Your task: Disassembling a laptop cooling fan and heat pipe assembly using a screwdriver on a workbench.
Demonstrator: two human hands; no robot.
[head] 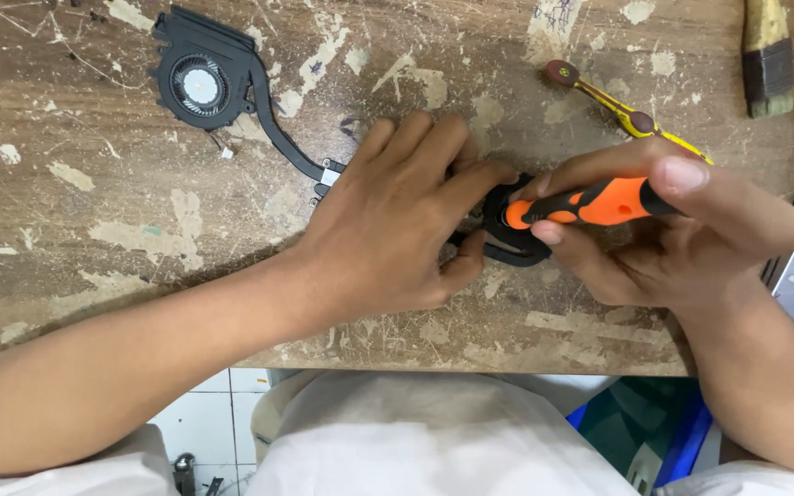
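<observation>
a small black fan part [516, 246] is being pinned flat on the worn wooden surface [94, 211], just right of centre, between the two hands. the left hand [397, 230] is pressed over it, fingers [475, 176] spread and curled down so that only a curved black edge can be seen beside the thumb. an orange and black screwdriver [590, 204] is gripped in the right hand [663, 230], fingers closed tight round the handle, its tip aimed into the part; the tip itself is hidden.

a slip seems the likeliest fault: if the tip is not seated squarely, it could be driven off the screw and into the left fingertips, which lie right beside it, or the screw head could be chewed. the light part could also be twisted out from under the palm if pressure is eased.

a second black fan with a heat pipe [204, 83] lies well apart at upper left, its pipe running under the left hand. yellow-handled tweezers [631, 115] lie just beyond the right hand, and a brush [766, 55] rests at the top right corner.
</observation>
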